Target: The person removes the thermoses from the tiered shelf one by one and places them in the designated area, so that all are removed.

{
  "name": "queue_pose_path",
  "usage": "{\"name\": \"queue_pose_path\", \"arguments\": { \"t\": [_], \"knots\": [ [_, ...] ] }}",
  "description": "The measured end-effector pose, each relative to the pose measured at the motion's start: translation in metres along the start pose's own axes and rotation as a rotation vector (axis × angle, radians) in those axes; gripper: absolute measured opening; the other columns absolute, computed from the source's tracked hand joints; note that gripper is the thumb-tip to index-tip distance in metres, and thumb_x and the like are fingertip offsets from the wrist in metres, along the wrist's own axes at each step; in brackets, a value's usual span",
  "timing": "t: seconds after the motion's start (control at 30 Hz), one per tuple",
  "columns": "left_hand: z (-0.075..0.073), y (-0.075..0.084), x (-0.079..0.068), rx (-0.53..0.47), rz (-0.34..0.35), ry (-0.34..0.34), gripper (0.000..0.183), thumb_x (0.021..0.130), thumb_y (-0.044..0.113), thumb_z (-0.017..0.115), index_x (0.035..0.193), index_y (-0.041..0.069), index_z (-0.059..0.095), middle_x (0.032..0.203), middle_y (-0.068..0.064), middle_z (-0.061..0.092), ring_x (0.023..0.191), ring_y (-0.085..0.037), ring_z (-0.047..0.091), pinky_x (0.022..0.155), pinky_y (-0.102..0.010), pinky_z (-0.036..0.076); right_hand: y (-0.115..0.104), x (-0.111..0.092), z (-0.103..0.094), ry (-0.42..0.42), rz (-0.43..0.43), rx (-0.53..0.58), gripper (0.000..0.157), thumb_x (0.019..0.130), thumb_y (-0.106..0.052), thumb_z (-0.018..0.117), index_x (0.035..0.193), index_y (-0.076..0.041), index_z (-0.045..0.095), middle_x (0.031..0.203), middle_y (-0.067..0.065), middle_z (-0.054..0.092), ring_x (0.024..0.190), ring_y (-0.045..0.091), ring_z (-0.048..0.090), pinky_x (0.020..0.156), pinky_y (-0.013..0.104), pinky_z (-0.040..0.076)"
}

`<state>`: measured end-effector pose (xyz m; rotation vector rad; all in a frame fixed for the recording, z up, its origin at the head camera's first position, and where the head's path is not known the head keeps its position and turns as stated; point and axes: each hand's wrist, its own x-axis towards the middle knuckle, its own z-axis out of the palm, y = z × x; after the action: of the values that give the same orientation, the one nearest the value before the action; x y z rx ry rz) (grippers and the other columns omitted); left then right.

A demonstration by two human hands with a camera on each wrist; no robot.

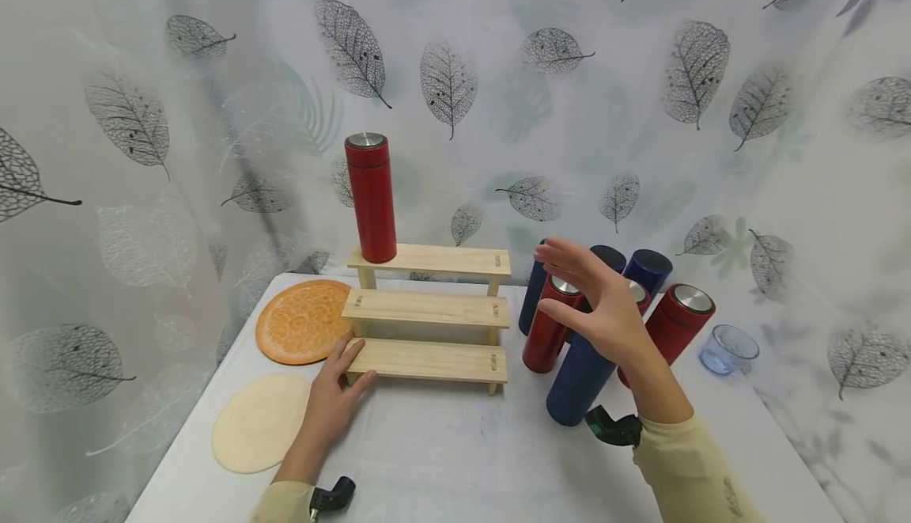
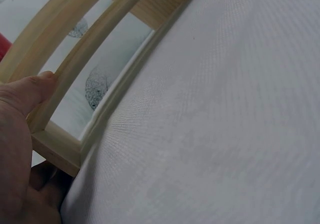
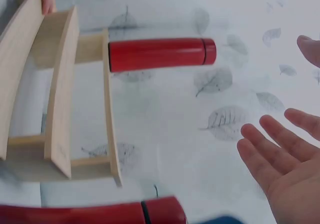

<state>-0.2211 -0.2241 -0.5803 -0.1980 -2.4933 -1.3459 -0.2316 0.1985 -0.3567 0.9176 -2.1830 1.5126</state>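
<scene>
A three-tier wooden shelf [image 1: 427, 358] stands in the middle of the table. My left hand [image 1: 336, 396] grips the left end of its lowest tier, the thumb along the front edge; the left wrist view shows the thumb [image 2: 37, 88] against the wood, other fingers partly hidden behind the end piece. A red thermos [image 1: 372, 198] with a steel-topped lid stands upright at the left of the top tier. Over a group of thermoses on the right hovers my right hand [image 1: 598, 301], fingers extended and thumb apart, holding nothing. Below it are a red thermos [image 1: 544, 341] and a blue thermos [image 1: 578, 384].
Farther right in the group stand another red thermos [image 1: 679, 321] and a dark blue thermos [image 1: 649, 270]. A small clear blue glass [image 1: 729, 349] sits near the right edge. Left of the shelf lie a pizza-patterned round mat [image 1: 299, 325] and a plain beige disc [image 1: 256, 424]. A leaf-print curtain hangs behind.
</scene>
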Motion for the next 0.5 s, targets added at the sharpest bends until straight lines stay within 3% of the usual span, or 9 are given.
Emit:
{"name": "queue_pose_path", "arguments": {
  "t": [0.5],
  "knots": [
    [0.000,-0.003,0.001,0.008,-0.004,0.004,0.067,0.100,0.030,0.082,0.158,0.007,0.057,0.175,-0.012,0.032,0.159,-0.042,0.030,0.120,-0.058,0.039,-0.008,0.029,0.046,-0.025,-0.077,0.130,0.072,0.094,0.004,0.079,0.160,-0.005,0.051,0.151,0.020,0.060,0.141,0.032,0.058,0.118,0.041,0.045]
  ]
}}
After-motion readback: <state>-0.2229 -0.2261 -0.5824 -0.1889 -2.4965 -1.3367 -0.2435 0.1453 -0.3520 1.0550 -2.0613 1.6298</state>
